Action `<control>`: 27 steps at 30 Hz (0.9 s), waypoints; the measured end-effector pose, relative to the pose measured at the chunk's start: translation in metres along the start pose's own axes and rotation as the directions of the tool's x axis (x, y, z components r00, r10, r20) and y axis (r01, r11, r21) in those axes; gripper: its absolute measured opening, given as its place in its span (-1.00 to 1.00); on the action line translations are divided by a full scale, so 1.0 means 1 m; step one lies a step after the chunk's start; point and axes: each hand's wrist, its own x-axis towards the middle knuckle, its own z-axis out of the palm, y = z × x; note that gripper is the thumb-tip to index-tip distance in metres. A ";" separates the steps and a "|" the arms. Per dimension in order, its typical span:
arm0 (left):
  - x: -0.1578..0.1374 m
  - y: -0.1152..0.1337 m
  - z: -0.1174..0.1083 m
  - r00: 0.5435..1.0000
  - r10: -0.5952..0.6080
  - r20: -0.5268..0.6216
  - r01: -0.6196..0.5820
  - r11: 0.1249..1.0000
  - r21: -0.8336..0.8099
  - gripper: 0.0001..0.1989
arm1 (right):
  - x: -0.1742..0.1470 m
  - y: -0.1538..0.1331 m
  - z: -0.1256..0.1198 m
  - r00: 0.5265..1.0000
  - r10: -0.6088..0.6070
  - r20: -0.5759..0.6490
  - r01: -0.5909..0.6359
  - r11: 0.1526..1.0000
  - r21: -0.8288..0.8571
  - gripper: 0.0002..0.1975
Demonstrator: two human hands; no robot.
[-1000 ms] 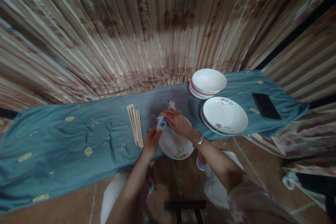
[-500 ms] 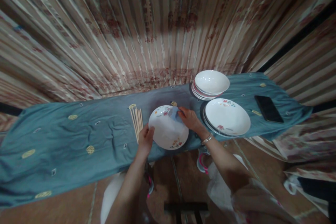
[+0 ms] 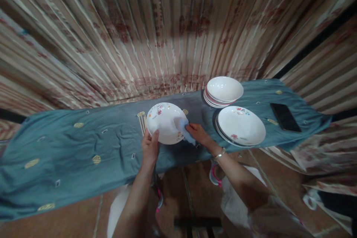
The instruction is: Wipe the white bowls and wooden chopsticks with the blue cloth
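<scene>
The patterned curtain [image 3: 178, 26], pleated and printed with dark red motifs, spans the far side of the scene. The brown floor [image 3: 173, 184] shows on the near side, below the table edge. The teal tablecloth [image 3: 117, 145], marked with yellow motifs, covers a long surface running left to right.

The plate stack [image 3: 241, 126] sits right of centre at the near edge; its top plate is white with floral prints at the far and near rim. The bowl stack [image 3: 225, 89] stands just beyond it, on the far side; red bands show on the stacked sides.

The held plate [image 3: 164, 122] is located at the centre, left of both stacks. It is white, with floral prints near its rim. Whether its underside touches the tablecloth cannot be told.

The black phone [image 3: 285, 117] lies flat at the right, well apart from the hands.

The left hand [image 3: 150, 147] grips the held plate at the near left rim, thumb on the upper face. The right hand [image 3: 198, 134] is closed around the blue cloth [image 3: 184, 128], which lies against the plate's right rim and hangs partly past it.

The chopsticks [image 3: 142, 122] lie left of the held plate, partly hidden. A bracelet [image 3: 220, 153] encircles the right wrist.
</scene>
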 end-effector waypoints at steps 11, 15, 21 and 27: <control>-0.002 -0.004 0.006 0.999 0.035 0.030 -0.033 0.997 -0.062 -0.20 | -0.021 -0.005 0.042 0.918 0.228 0.324 -0.393 0.613 0.685 -0.75; -0.004 -0.003 0.008 0.999 -0.027 0.027 0.029 0.996 -0.086 -0.10 | -0.016 -0.002 0.033 0.951 0.259 0.168 -0.302 0.663 0.685 -0.75; -0.007 0.006 0.005 0.990 -0.131 0.058 0.139 0.980 -0.140 -0.27 | -0.013 -0.004 0.008 0.985 0.162 0.055 -0.166 0.826 0.539 -0.69; -0.007 0.004 -0.006 0.964 -0.213 0.160 0.219 0.975 -0.022 -0.48 | -0.004 -0.010 -0.019 0.999 0.046 -0.020 -0.032 0.899 0.437 -0.72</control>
